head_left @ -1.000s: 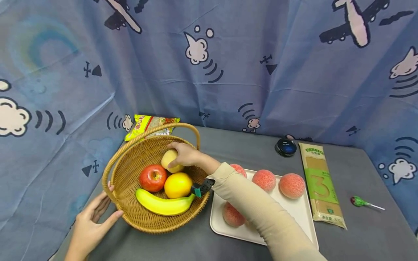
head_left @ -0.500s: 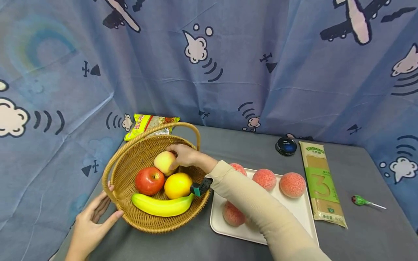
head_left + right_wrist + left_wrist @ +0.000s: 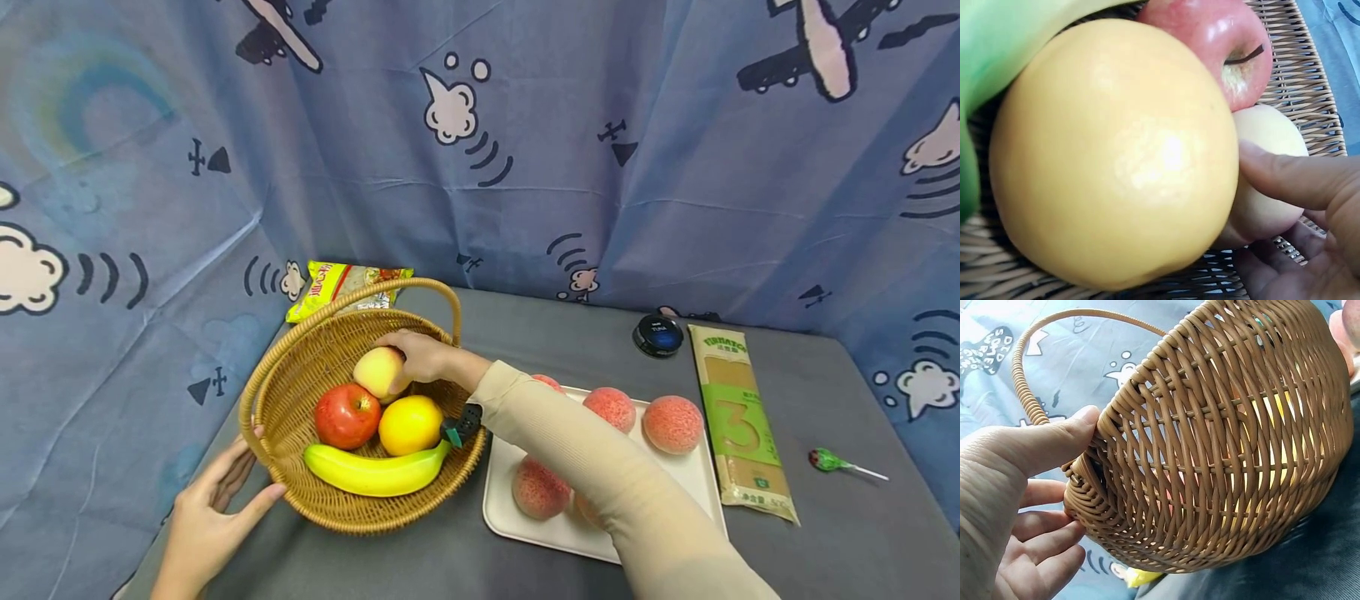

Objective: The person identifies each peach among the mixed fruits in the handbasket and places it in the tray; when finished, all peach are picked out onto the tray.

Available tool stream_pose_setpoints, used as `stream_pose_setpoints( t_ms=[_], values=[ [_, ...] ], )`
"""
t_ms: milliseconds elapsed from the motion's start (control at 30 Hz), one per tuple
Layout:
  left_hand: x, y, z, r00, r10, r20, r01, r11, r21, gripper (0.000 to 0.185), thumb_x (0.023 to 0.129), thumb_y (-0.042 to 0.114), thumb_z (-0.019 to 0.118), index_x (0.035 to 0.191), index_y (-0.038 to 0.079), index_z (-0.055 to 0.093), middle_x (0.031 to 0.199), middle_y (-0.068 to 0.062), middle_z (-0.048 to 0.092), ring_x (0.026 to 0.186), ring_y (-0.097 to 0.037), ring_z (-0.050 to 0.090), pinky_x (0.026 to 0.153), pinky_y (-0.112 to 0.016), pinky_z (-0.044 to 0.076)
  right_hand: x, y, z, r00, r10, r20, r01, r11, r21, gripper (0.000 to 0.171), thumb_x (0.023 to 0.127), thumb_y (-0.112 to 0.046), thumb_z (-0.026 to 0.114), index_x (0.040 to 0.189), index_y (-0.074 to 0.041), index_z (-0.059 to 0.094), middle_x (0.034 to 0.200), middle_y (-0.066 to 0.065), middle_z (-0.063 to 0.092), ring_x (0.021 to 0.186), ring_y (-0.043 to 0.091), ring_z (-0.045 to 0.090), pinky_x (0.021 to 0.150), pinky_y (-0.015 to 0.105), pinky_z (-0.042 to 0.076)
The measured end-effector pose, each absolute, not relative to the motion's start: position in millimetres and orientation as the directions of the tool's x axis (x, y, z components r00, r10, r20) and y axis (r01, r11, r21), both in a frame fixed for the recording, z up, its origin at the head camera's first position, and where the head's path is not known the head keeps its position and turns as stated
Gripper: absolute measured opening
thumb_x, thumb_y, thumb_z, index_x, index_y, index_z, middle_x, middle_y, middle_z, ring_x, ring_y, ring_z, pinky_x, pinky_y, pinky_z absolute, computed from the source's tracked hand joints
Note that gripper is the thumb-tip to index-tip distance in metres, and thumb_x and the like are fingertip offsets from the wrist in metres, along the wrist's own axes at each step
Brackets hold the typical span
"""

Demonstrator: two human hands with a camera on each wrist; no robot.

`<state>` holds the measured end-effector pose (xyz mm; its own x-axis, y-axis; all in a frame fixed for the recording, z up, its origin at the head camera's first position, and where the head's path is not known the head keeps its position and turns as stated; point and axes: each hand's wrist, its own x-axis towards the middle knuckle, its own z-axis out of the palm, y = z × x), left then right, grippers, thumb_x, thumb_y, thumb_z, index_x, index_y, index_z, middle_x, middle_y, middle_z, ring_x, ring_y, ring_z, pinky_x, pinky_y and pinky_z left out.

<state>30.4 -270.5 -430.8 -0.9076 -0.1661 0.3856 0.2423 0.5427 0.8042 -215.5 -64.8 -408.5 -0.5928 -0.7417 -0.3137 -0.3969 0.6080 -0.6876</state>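
Nearest, the left hand lay with straight fingers against the outside wall of the wicker basket, the thumb on its rim, probably to keep it from sliding on the grey worktop. Inside lay a banana, a red apple and an orange. Behind them, the right hand grasped a pale peach, touching the apple. Further right, a white tray carried pink peaches.
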Motion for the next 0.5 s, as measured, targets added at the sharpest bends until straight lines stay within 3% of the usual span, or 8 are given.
stream_pose_setpoints(
  t_ms=[100,333,500],
  values=[
    [30.7,-270.2,-430.2,-0.908,-0.168,0.385,0.237,0.551,0.8,0.071,0.068,-0.019,0.074,0.134,-0.006,0.049,0.141,-0.006,0.051,0.125,-0.001,0.049,0.101,-0.012,0.046,-215.1,-63.9,-407.5,-0.593,-0.74,-0.317,-0.405,0.615,-0.677,0.075,0.078,-0.011,0.078,0.144,-0.015,0.042,0.142,0.007,0.041,0.121,0.024,0.047,0.102,0.035,0.048],
    [30.5,-268.1,-429.7,-0.899,-0.205,0.386,0.217,0.556,0.802,0.069,0.068,-0.016,0.076,0.131,-0.006,0.051,0.134,0.019,0.048,0.12,0.009,0.049,0.097,-0.008,0.046,-214.2,-63.1,-407.3,-0.588,-0.758,-0.283,-0.487,0.611,-0.624,0.073,0.076,-0.022,0.082,0.14,-0.013,0.047,0.138,0.005,0.049,0.119,0.02,0.051,0.098,0.029,0.051],
    [31.0,-268.0,-430.4,-0.898,-0.196,0.393,0.233,0.546,0.805,0.07,0.067,-0.018,0.075,0.132,-0.006,0.051,0.136,0.015,0.05,0.121,0.007,0.049,0.097,-0.008,0.047,-214.6,-62.4,-405.7,-0.589,-0.774,-0.232,-0.492,0.571,-0.657,0.07,0.073,-0.026,0.084,0.133,-0.013,0.05,0.129,0.005,0.054,0.108,0.018,0.054,0.088,0.025,0.053]
  ],
)
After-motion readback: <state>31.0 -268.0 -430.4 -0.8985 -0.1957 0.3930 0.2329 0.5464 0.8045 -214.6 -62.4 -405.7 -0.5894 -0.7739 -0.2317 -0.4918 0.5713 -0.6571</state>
